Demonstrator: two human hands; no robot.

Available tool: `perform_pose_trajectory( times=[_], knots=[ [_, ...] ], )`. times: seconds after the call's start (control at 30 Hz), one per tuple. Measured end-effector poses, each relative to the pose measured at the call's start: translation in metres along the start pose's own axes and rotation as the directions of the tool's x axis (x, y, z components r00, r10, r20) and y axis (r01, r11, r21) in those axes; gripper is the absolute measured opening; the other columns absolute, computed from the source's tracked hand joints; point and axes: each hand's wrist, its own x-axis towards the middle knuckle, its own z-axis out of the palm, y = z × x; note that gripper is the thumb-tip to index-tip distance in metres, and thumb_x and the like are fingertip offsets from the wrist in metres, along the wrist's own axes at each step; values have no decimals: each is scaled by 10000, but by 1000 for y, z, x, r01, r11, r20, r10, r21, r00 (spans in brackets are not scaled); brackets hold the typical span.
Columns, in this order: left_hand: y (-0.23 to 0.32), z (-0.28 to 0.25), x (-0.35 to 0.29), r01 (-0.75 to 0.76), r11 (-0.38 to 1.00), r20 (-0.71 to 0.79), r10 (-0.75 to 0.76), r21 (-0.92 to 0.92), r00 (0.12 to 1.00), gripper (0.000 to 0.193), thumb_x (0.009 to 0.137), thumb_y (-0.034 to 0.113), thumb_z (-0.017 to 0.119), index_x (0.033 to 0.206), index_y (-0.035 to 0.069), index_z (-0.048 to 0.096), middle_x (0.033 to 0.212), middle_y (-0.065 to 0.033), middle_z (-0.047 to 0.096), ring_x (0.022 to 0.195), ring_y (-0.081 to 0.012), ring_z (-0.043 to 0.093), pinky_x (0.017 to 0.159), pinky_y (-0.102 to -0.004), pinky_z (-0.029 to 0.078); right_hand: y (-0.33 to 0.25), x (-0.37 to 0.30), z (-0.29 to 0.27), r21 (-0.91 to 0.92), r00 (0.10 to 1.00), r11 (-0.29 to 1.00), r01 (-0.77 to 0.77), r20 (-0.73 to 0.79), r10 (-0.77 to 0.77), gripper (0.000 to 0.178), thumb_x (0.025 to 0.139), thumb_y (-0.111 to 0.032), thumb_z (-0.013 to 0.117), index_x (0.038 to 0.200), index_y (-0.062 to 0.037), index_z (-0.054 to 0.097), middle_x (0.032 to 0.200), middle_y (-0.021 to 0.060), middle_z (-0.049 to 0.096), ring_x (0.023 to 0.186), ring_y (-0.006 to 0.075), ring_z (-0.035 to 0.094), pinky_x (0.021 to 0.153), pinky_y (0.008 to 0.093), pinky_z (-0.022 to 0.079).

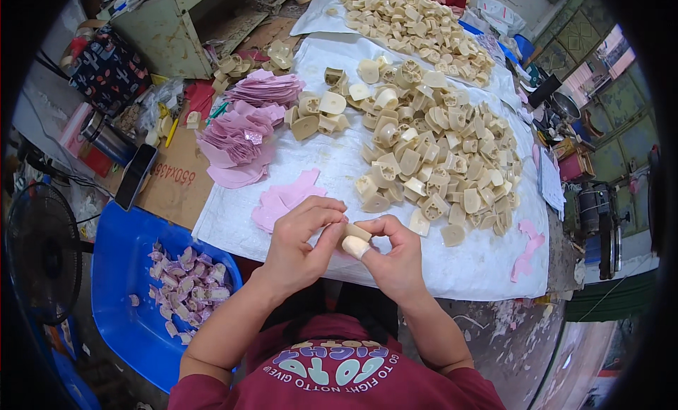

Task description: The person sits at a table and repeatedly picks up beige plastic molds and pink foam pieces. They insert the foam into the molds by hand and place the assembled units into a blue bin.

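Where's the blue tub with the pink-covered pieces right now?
In the head view the blue tub sits low on the person's left, beside the white sheet and just left of the left hand, with a black fan on its far side.

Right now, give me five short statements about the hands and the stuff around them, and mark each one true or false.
1. Both hands hold one beige block between them. True: the left hand and the right hand pinch the beige block together.
2. The blue tub sits on the person's right. False: the blue tub is on the left, below the table edge.
3. The tub holds pieces wrapped in pink. True: pink-covered pieces lie inside it.
4. The big heap of beige blocks lies on bare wood. False: the heap lies on a white sheet.
5. Pink cut-outs are stacked to the left of the heap. True: the pink stacks lie there.
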Motion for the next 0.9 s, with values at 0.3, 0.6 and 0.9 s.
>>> perform_pose_trajectory(
  times=[0.3,0.6,0.9],
  knots=[
    [0,-5,-8,-76,995,78,81,-72,994,89,860,-3,628,946,-1,648,1054,-139,613,1016,-250,621,851,-337,487,-11,5,-15,-93,983,986,135,137,-121,208,725,-92,745,918,-42,689,823,56,605,786,181,567,740,305,470],
    [14,-8,-26,-137,886,-113,97,-443,989,216,830,-74,656,1013,31,612,1259,-176,499,1032,-210,616,885,-315,499,-22,-8,-25,29,900,900,435,34,-436,720,757,-210,790,1346,26,451,1366,187,470,1252,295,471,1037,416,375],
    [24,-11,-21,-446,895,21,446,13,895,339,685,-110,686,992,24,638,1052,-208,639,884,-308,670,705,-346,555,-4,-20,-22,751,970,646,-135,233,-67,260,908,-46,601,1140,67,636,1170,216,651,1078,266,631,984,392,463]
  ],
)
